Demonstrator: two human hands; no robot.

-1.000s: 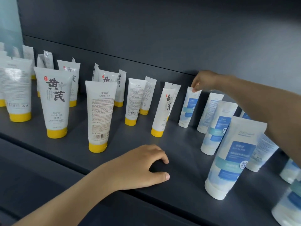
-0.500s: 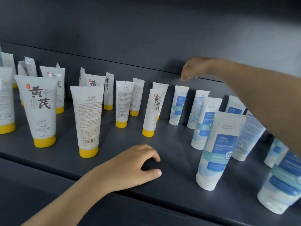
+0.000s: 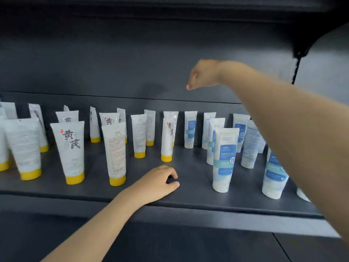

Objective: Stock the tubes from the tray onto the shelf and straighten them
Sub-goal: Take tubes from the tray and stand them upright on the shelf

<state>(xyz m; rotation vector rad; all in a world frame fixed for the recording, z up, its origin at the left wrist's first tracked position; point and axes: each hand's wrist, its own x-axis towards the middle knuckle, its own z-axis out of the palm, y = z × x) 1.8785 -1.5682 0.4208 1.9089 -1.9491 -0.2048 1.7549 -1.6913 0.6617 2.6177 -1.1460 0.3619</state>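
Observation:
Several white tubes stand cap-down on the dark grey shelf [image 3: 188, 197]. The ones on the left have yellow caps [image 3: 75, 180]; those on the right carry blue labels [image 3: 223, 161]. My left hand [image 3: 157, 183] rests on the shelf near its front edge, fingers loosely curled, holding nothing. My right hand [image 3: 203, 74] hangs in the air above the back row, over a blue-label tube [image 3: 190, 129], fingers bent downward and empty. My right forearm hides part of the tubes at the far right. No tray is in view.
The shelf's back panel [image 3: 132, 63] rises behind the tubes. An upper shelf edge [image 3: 283, 8] runs overhead. A black bracket [image 3: 297, 59] hangs at the upper right. A lower dark surface [image 3: 170, 242] lies under the shelf's front lip.
My right hand let go of the top of the blue-label tube in the back row and rose above it. The view shifted to the right and upward. My left hand stayed put.

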